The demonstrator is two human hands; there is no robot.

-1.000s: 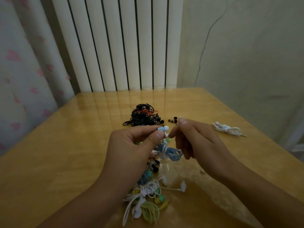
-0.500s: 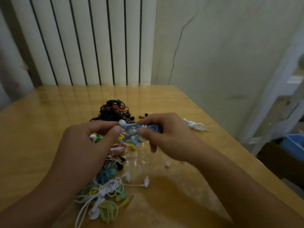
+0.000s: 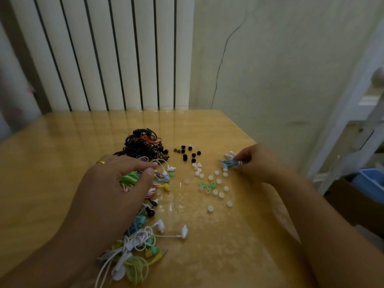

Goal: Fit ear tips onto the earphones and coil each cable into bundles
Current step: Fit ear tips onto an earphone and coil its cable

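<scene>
With my right hand (image 3: 262,163) pinching the coiled blue earphone bundle (image 3: 231,163) low over the glossy wooden bench (image 3: 52,163), and my left hand's (image 3: 116,190) fingers curling onto the colourful earphone heap (image 3: 143,204), I risk scattering the loose white ear tips (image 3: 216,183) between.

The table (image 3: 62,154) is the reference landmark: a glossy yellow-brown wooden top that mirrors the items behind it. Directly behind its far edge stands a white ribbed radiator (image 3: 108,53) with dark vertical gaps between the ribs. Behind the table's far right corner, a pale plastered wall (image 3: 280,65) carries a thin crack (image 3: 222,57) running downward. Right of the table stands a white shelf frame (image 3: 357,113); below it, near the table's right edge, sit a blue bin (image 3: 372,181) and a brown box (image 3: 351,206). Left of the radiator hangs a pale curtain (image 3: 12,94). Lighting is dim and even.
</scene>
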